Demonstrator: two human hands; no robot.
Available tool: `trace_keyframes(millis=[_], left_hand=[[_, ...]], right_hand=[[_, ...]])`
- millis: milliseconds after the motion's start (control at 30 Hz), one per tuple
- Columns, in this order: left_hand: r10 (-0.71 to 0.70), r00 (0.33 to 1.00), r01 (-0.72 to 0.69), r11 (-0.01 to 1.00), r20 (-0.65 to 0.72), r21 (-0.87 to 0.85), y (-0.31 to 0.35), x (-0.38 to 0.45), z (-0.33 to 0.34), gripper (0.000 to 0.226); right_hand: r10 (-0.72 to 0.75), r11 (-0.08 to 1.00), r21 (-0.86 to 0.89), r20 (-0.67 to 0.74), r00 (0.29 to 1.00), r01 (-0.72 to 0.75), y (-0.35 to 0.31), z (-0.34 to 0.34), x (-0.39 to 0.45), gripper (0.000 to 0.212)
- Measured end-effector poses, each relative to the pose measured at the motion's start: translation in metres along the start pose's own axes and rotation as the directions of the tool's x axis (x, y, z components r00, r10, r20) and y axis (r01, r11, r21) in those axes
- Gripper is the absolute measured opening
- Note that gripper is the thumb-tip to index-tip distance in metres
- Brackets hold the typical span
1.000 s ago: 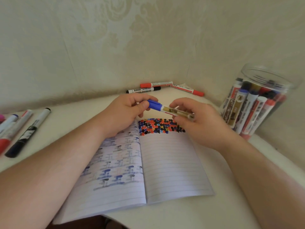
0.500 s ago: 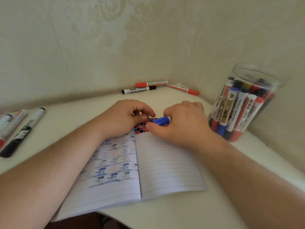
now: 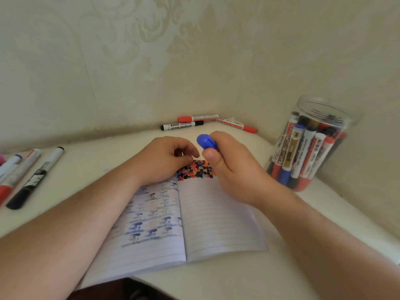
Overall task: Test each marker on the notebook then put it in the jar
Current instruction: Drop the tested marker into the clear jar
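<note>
While the right hand (image 3: 233,167) gripped the blue-capped plastic marker (image 3: 206,142) above the open lined notebook (image 3: 216,219), the left hand (image 3: 166,159) rested loosely curled, empty, on its page (light, rigid, slick barrel; best held mid-body).

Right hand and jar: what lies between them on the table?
In the head view, only bare table shows between the right hand, which grips the blue-capped marker, and the jar.
</note>
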State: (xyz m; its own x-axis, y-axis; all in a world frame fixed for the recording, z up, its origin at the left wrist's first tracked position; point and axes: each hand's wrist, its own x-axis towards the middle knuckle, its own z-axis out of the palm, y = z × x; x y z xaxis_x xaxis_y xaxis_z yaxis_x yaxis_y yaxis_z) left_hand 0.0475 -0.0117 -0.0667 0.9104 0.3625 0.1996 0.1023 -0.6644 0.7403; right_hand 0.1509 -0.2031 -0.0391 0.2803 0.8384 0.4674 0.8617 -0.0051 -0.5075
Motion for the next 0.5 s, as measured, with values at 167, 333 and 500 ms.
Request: trace_keyframes(millis=[167,333,500], left_hand=[[0.053,0.998,-0.051,0.997,-0.019,0.062,0.0,-0.003,0.001,0.024],[0.101,0.995,-0.099,0.971,0.003,0.216,0.007,-0.007,0.005,0.018],[0.097,0.995,-0.098,0.944,0.017,0.315,0.012,-0.01,0.007,0.012]], right_hand=[[-0.223,0.975,-0.016,-0.094,0.97,0.222,-0.049,-0.074,0.005,0.009],[-0.135,0.989,-0.119,-0.497,0.857,0.087,-0.053,-0.178,-0.007,0.021],[0.181,0.982,0.081,-0.679,0.711,-0.172,-0.018,-0.202,-0.015,0.038]])
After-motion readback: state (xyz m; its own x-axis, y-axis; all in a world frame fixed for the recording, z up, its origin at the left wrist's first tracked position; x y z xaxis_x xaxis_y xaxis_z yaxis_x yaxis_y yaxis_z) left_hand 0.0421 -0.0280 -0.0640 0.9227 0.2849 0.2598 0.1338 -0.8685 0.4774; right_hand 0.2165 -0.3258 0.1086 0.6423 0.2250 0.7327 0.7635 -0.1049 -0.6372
